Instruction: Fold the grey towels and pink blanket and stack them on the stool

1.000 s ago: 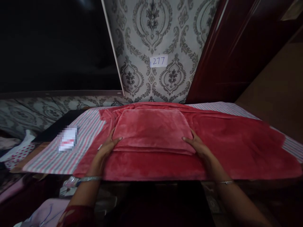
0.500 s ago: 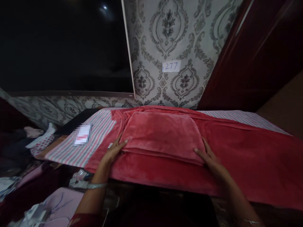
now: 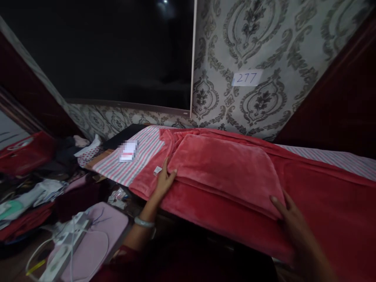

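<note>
now the left hand [image 3: 163, 181] lies flat, fingers spread, against the near left corner of the folded red towel [image 3: 226, 172], gripping nothing. across the fold, the right hand [image 3: 289, 213] presses open-palmed on its near right corner. under both hands spreads a larger red blanket [image 3: 323, 203]; beyond the left hand's fingertips sits a white tag [image 3: 157, 170].

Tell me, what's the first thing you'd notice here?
The big red fleece blanket spread over the striped sheet, with a folded red bundle on top. The left hand and right hand rest at its two near corners. A paper reading 277 hangs on the patterned wall behind.
</note>
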Demonstrator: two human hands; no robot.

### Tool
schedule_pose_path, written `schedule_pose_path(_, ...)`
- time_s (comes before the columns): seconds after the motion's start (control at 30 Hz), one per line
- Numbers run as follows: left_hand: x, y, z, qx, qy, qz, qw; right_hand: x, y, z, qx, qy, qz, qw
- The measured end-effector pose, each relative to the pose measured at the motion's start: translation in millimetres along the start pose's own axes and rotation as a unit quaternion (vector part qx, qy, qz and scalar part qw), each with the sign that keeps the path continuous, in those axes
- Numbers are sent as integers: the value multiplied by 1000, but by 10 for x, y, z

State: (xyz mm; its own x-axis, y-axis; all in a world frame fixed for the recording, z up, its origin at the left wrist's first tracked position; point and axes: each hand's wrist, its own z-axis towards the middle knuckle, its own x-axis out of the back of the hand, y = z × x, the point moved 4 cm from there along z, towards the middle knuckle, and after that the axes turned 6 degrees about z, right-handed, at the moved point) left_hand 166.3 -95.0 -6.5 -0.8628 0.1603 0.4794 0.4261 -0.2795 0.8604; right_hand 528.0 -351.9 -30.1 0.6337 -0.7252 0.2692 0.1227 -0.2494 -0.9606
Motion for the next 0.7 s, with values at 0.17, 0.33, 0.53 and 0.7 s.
schedule_pose_path(0.17, -58, -64, -201, -98, 11, 157, 983, 15, 17, -38, -36, 10, -17, 999)
schedule_pose_path(0.33, 198, -79, -253, -134, -15, 304, 943, -20, -45, -86, -35, 20, -35, 999)
schedule_pose_path(0.53, 701, -117, -64, -27, 50, 493, 868, -16, 36, -38, -23, 35, -34, 999)
schedule_pose_path(0.7, 1085, -157, 165, 56, 17, 476, 877, -32, 75, -29, -26, 28, -23, 999)
